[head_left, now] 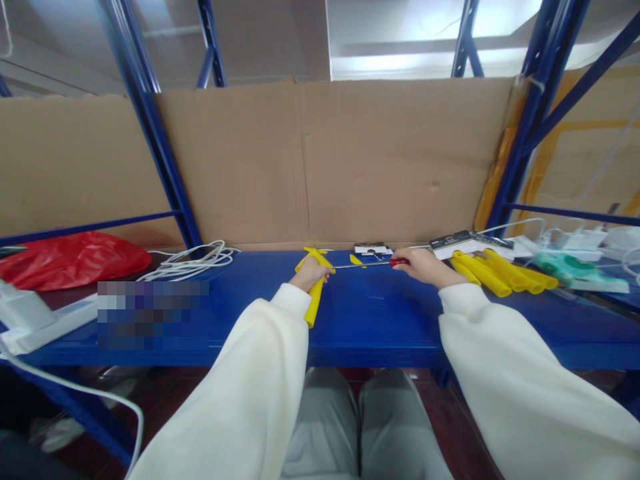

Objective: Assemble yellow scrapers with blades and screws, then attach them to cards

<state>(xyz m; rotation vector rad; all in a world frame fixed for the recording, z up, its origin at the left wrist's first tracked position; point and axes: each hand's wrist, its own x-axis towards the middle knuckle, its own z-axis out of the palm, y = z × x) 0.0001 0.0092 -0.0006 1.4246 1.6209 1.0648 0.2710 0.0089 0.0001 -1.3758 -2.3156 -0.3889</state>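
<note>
My left hand (311,273) is closed around a yellow plastic piece with a long handle (315,305), which slants down toward the shelf's front edge. Its wider top shows above my fingers. My right hand (417,264) grips the red handle of a screwdriver (367,265). The metal shaft lies nearly level and points left, its tip reaching my left fingers at the yellow piece. Whether the tip sits in a screw is too small to tell. Behind the shaft lies a small yellow part (356,260).
Several yellow handles (493,273) lie beside my right forearm, near black-and-white packaging (453,241) and a green plastic bag (565,267). A small card pack (369,248) rests at the back. Leftward are coiled white cable (200,263), a red bag (75,260) and a power strip (60,320). Cardboard (240,167) stands behind.
</note>
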